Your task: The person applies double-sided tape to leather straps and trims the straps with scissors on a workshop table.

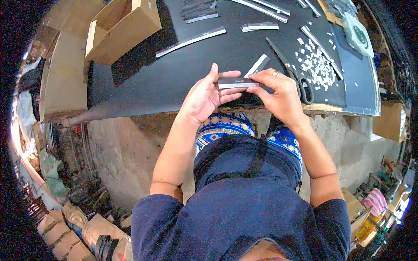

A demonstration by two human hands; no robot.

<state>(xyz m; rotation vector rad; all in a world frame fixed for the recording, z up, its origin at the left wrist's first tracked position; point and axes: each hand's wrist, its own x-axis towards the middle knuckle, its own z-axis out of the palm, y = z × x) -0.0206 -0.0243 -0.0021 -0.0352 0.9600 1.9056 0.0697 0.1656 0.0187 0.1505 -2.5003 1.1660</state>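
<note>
A short black-and-white label strip (235, 83), printed with small white letters, lies across the fingers of my left hand (204, 93). That hand is palm up, its fingers stretched out under the strip and its thumb raised. My right hand (278, 93) pinches the strip's right end between thumb and fingers. Just beyond the hands, another label strip (257, 65) lies slanted on the black table. Black-handled scissors (291, 69) rest to the right of my right hand, blades pointing away, with small white paper clippings (318, 65) scattered beside them.
An open cardboard box (124, 32) stands at the left back. A long label strip (191, 41) and a stack of dark strips (199, 11) lie near it. A small bundle of strips (260, 27) lies farther back. At the right is a translucent plastic container (358, 35).
</note>
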